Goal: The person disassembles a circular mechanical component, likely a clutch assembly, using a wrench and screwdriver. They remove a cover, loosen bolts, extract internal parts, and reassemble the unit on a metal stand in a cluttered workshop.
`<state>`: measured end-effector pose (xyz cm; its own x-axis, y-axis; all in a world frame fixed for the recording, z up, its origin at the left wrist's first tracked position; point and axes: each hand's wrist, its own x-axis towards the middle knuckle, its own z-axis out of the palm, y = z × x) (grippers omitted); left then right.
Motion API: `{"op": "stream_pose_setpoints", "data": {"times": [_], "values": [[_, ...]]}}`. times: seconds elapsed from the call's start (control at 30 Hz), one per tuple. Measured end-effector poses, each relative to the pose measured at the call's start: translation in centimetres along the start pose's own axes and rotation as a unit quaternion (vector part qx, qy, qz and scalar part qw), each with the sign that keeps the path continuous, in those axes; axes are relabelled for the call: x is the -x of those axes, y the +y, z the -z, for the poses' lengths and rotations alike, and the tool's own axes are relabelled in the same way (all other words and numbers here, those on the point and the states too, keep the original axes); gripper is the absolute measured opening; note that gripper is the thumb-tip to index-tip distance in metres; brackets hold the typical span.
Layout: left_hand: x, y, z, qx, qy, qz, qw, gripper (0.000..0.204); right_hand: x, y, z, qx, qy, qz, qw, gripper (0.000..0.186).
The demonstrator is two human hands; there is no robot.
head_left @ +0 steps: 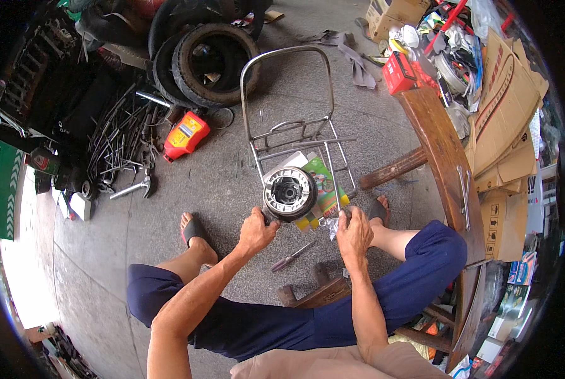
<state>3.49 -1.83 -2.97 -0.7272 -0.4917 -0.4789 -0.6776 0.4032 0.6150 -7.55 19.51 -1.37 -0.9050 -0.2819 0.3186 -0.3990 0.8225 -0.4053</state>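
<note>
Clamped, it seems, at the lower left edge of the wheel (289,189) is the left hand (258,228), while the right hand (354,232) has thumb and fingers drawn together beside a shiny scrap (330,226); I cannot tell whether they pinch that, the end of a bar or something smaller. The wheel is between the feet, above a green carton (323,181) that overlaps a metal rack (244,101) on the floor (106,252). Only one hand appears to steady it, so a loosened left grip could let it tilt or slide, perhaps onto the bare toes of the left foot (188,220). A knock from the right hand might shift the rack's thin bars and whatever leans on them. The screwdriver (285,261) lying nearby could be trodden on if a foot moved. Hidden are the left fingertips, the right palm and the wheel's underside, so whether it rests on the carton or hangs over it is unclear; its hub is too small to read.
</note>
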Motion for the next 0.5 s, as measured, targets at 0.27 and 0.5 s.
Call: {"op": "stream_pose_setpoints", "data": {"times": [0.27, 0.5], "values": [[-1.3, -1.0, -1.4, 0.166, 0.088, 0.063, 0.98, 0.056, 1.8, -2.0, -1.4, -0.077, -0.216, -0.061, 0.971, 0.038], [-1.0, 2.1, 2.0, 0.311, -0.061, 0.111, 0.942, 0.037, -0.2, -1.1, -1.4, -0.187, -0.261, -0.163, 0.933, 0.035]]}}
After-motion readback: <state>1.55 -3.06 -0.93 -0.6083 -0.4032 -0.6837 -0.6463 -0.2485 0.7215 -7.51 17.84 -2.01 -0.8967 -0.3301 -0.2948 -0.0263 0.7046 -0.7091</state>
